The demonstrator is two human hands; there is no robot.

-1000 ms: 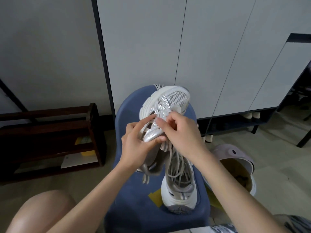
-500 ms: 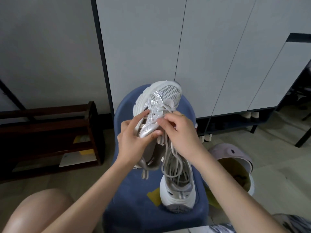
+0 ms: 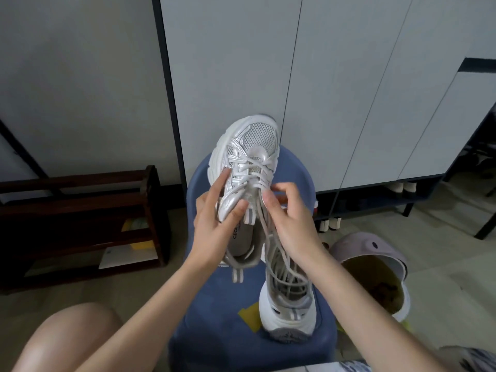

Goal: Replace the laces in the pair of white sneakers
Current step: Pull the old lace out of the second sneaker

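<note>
I hold a white and silver sneaker (image 3: pixel 249 154) up over a blue stool (image 3: pixel 214 336), toe pointing away. My left hand (image 3: pixel 217 221) grips its left side, thumb on the silver upper and index finger stretched along the sole edge. My right hand (image 3: pixel 288 218) pinches the white laces (image 3: pixel 264 226) at the right eyelets, near the tongue. Loose lace ends trail down from there. The second white sneaker (image 3: pixel 288 315) lies on the stool below my right wrist, heel toward me, with lace strands draped over it.
A dark wooden shoe rack (image 3: pixel 80 221) stands at the left. White cabinet doors (image 3: pixel 335 76) rise behind the stool. A lilac clog (image 3: pixel 375 264) lies on the floor at the right. My bare knee (image 3: pixel 67 336) shows at bottom left.
The held sneaker has risen and tipped further up, showing its whole toe. My right hand's fingers have shifted from the shoe's middle to the right-side laces.
</note>
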